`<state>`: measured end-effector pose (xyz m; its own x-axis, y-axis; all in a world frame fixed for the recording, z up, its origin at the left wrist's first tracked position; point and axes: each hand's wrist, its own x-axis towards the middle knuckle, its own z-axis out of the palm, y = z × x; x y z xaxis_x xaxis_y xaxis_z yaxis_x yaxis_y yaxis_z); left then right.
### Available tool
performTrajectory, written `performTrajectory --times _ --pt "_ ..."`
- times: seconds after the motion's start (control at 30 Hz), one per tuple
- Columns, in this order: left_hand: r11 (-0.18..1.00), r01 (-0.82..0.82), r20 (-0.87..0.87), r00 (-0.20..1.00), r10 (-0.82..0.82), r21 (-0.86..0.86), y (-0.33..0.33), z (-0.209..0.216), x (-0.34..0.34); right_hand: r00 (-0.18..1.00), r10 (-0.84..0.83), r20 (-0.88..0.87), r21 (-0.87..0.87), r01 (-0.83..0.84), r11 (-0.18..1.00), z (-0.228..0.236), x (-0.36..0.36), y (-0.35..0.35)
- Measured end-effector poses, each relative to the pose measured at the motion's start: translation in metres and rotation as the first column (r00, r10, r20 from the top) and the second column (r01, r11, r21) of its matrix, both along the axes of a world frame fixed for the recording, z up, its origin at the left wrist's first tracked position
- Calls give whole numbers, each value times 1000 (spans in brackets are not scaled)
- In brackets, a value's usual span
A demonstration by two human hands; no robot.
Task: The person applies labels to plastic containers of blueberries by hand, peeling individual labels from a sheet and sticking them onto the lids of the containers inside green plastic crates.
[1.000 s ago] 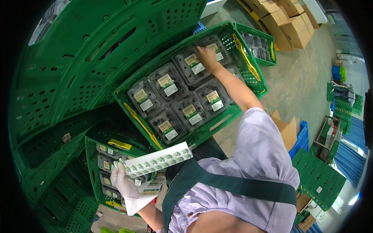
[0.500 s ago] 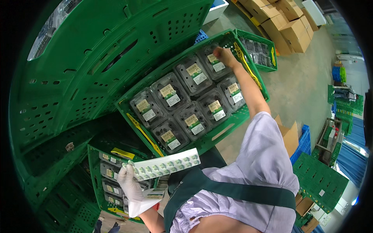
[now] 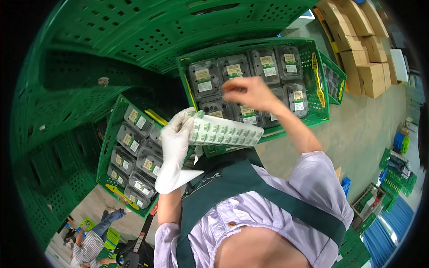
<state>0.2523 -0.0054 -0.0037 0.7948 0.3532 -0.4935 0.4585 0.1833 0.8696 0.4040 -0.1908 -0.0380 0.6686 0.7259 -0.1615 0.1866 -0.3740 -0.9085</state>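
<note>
My left hand (image 3: 174,140), in a white glove, grips a strip of small green-and-white stickers (image 3: 227,130) by its left end. The strip stretches to the right across the near rim of a green crate (image 3: 263,137). My bare right hand (image 3: 251,93) is over the crate with its fingers curled together. Whether something small is between those fingertips is too blurred to make out. Several clear plastic boxes (image 3: 205,79) with dark contents sit in rows in the crate, each bearing a large label. The strip and my right hand hide parts of the nearer row.
Left of my left arm, a second green crate (image 3: 103,166) holds more labelled boxes. Tall green crate walls (image 3: 147,38) stand at the far left. A smaller crate (image 3: 341,91) and stacked cardboard boxes (image 3: 372,76) lie to the right. Another person (image 3: 91,243) is at the lower left.
My right hand has come back from the crate's far right to above its near left boxes. My left hand and the sticker strip have moved up and to the right. The view has turned.
</note>
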Motion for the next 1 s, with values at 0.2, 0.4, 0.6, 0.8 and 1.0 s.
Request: performTrajectory --times 0.2,0.4,0.6,0.8,1.0 --pt "996 -8 -7 1000 8 94 -2 14 -25 941 123 315 52 -146 988 55 -54 47" --pt "972 100 18 994 -106 214 1 17 -53 924 15 383 121 -66 991 61 -100 33" --pt "982 -34 119 993 12 185 17 21 -89 848 -527 57 -110 530 841 13 -84 -86" --pt "973 -229 170 960 222 27 71 13 -135 610 -766 202 -591 700 401 -81 -40 -264" --pt "915 -346 199 901 386 -207 56 4 -138 655 -730 197 -634 653 415 -151 4 -290"
